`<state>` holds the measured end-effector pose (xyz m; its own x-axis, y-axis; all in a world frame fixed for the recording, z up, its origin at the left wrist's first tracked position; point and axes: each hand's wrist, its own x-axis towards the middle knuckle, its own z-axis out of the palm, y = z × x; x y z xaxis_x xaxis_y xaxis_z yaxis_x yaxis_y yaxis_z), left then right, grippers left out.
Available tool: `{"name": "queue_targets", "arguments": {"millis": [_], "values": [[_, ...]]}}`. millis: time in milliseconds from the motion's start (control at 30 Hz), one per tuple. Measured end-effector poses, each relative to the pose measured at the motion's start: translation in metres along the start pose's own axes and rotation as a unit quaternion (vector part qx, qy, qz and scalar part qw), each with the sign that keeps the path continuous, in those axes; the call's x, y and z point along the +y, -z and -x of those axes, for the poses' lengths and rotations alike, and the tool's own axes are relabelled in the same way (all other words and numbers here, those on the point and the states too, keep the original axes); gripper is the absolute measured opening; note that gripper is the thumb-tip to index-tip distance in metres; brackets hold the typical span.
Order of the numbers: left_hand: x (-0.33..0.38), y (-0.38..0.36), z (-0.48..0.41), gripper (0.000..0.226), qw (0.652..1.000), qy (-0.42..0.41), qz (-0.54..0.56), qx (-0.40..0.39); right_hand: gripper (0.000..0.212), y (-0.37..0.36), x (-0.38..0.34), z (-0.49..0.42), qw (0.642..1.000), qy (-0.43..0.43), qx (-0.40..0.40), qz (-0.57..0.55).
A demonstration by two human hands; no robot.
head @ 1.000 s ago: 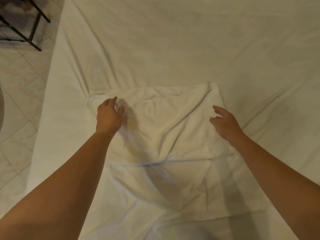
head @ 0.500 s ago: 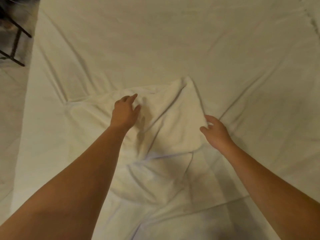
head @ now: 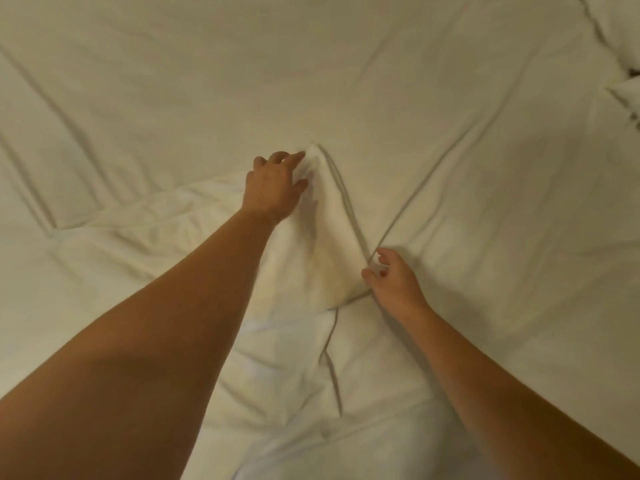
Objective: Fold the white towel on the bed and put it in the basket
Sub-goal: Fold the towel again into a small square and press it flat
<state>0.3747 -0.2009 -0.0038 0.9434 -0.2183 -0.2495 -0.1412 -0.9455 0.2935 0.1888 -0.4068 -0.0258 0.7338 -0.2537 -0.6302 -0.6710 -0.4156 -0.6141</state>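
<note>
In the head view, a white towel (head: 332, 244) is seen lying crumpled on a bed (head: 173, 81) covered by a creased white sheet. The towel is bunched into a raised ridge that runs from a peak near the middle of the picture down toward the lower centre, with more of its cloth spread flat to the left. The left hand (head: 273, 183) is stretched forward from a bare forearm and is laid on the upper end of that ridge; its fingers (head: 294, 156) are slightly spread and pressed against the peak of the cloth, and whether cloth is pinched between them cannot be told. The right hand (head: 394, 280) is placed lower and to the right, at the right edge of the towel, just beside a long crease in the sheet. Its fingers are curled and held a little apart, the tips touching or just meeting the towel's edge; a firm grip on the cloth cannot be confirmed. The two hands are kept well apart, with the ridge of towel between them. Pillows (head: 623, 39) are partly seen at the upper right corner of the bed.
</note>
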Motion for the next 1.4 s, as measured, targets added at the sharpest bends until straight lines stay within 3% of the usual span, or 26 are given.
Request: {"name": "queue_targets", "arguments": {"millis": [233, 533, 800, 933, 1167, 1400], "values": [[0.038, -0.022, -0.041, 0.059, 0.999, -0.017, -0.007, -0.031, 0.07, -0.003, 0.023, -0.017, 0.999, -0.011, 0.003, -0.038], [0.056, -0.046, -0.07, 0.063, 0.995, 0.037, -0.073, -0.062, 0.04, -0.007, 0.013, -0.02, 1.0, 0.0, -0.002, -0.02], [0.065, -0.064, -0.08, 0.054, 0.992, 0.051, -0.117, 0.0, 0.029, -0.005, 0.009, -0.024, 0.999, -0.005, -0.001, -0.038], [0.074, -0.064, -0.079, 0.034, 0.996, 0.069, -0.059, 0.015, 0.021, -0.005, 0.008, -0.022, 0.999, -0.009, 0.004, -0.036], [0.063, -0.049, -0.073, 0.032, 0.99, 0.091, 0.092, 0.05, 0.016, -0.006, 0.001, -0.01, 0.999, 0.008, 0.041, -0.008], [0.042, -0.011, -0.052, 0.02, 0.968, 0.132, 0.201, 0.066, 0.011, -0.009, -0.019, 0.014, 0.994, 0.041, 0.042, -0.096]]}}
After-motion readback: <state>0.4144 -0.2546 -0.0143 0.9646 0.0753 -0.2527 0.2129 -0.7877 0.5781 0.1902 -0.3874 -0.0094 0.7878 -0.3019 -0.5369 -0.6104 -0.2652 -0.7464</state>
